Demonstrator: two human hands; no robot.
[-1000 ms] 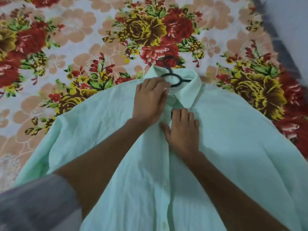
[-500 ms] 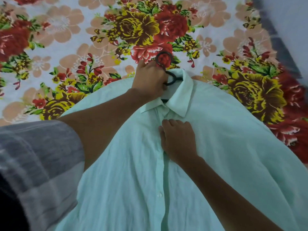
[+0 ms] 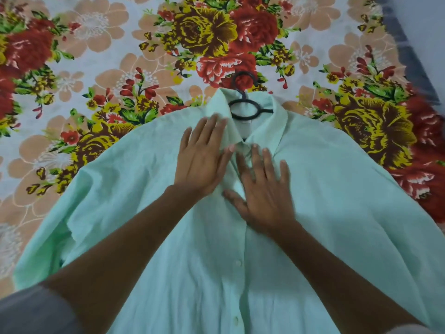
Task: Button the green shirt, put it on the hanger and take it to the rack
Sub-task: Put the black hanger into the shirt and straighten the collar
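From the head camera, a bed covered by a bedsheet [image 3: 101, 68] printed with large red, yellow and peach flowers fills the scene; at the far right a strip of grey floor [image 3: 423, 18] shows beyond the bed's dark edge.

The green shirt [image 3: 337, 213] lies flat on the sheet, front up, collar at the far end and hem toward the near edge of the view. Its placket runs down the middle with small pale buttons done up. A black hanger [image 3: 250, 109] sits inside the collar, its ring visible in the neck opening and its hook lying on the sheet just beyond the collar.

The left hand [image 3: 204, 160] lies flat on the shirt's chest just left of the placket, fingers straight and spread, fingertips touching the left collar flap. The right hand [image 3: 265, 191] rests flat just right of the placket, below the collar, fingers straight and fanned, gripping nothing. A grey sleeve [image 3: 31, 312] shows at the near left corner.
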